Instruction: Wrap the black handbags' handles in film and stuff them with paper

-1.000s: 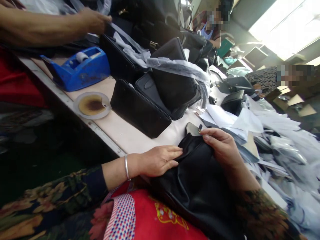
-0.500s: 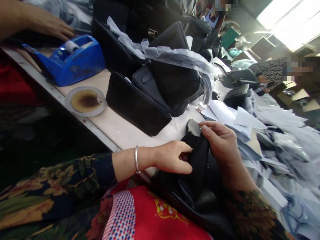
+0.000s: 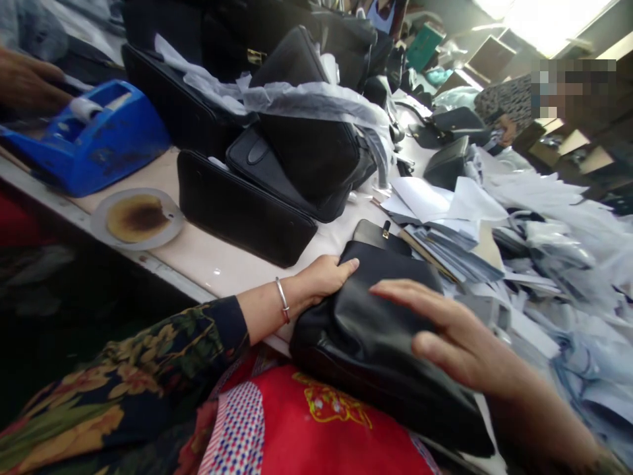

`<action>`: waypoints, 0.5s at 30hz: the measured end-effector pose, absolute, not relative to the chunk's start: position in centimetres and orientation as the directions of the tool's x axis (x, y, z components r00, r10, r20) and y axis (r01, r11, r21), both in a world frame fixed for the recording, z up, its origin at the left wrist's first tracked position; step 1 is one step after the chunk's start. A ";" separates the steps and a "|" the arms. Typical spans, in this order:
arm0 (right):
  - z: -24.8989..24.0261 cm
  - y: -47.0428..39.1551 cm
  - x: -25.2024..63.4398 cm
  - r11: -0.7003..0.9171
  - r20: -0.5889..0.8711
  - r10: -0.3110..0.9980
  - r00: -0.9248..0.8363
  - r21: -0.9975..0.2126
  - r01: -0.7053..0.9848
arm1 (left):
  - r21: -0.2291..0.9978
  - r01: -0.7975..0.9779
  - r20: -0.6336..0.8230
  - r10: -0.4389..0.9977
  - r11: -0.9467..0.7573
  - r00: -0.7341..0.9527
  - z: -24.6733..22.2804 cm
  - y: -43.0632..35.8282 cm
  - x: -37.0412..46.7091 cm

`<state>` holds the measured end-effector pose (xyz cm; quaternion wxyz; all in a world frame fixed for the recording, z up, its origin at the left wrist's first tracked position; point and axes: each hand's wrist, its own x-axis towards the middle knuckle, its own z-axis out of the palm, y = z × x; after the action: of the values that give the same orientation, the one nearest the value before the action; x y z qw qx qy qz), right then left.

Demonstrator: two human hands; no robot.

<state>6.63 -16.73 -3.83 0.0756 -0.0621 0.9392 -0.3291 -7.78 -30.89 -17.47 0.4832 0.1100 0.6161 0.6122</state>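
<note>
A black leather bag (image 3: 376, 336) lies across the table edge and my lap, its flap with a small gold-coloured clasp (image 3: 386, 232) at the far end. My left hand (image 3: 329, 274), with a silver bangle at the wrist, grips the bag's left side, thumb on top and the other fingers mostly hidden. Over the bag's right part hovers my right hand (image 3: 445, 330), fingers stretched out and thumb apart, holding nothing. Whether it touches the leather I cannot tell.
Several black bags (image 3: 242, 211) stand and lean beyond my left hand, draped with white wrapping (image 3: 316, 99). At the left are a blue tape dispenser (image 3: 106, 142), a stained round lid (image 3: 136, 220) and another person's hand (image 3: 30, 82). Paper sheets (image 3: 445, 198) pile up on the right.
The bag's raised black material now lies flat, showing the clasp. My right hand has let go and moved back toward me, opening. My left hand has shifted to the bag's left side.
</note>
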 end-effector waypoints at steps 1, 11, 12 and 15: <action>-3.5 -17.5 8.1 0.773 -0.168 -0.251 -0.953 -0.628 -0.093 | 0.869 -0.415 -0.470 0.707 0.268 -0.528 -17.6 -30.6 -8.0; -5.2 -26.4 10.5 0.968 0.002 -0.161 -0.987 -0.196 -0.158 | 0.890 -0.153 -0.420 0.642 0.430 -0.642 -16.7 -29.0 -8.4; -5.3 -27.0 10.1 0.975 0.011 -0.161 -0.987 -0.152 -0.161 | 0.890 -0.125 -0.407 0.639 0.439 -0.653 -16.5 -29.0 -8.3; -5.7 -28.3 9.2 0.977 0.042 -0.208 -0.977 -0.040 -0.210 | 0.885 -0.022 -0.350 0.633 0.465 -0.690 -15.8 -28.9 -8.3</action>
<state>9.17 -28.26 -5.74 -0.0189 -0.1050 0.9940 -0.0222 -8.30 -28.93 -15.79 0.3420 0.1946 0.7847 0.4790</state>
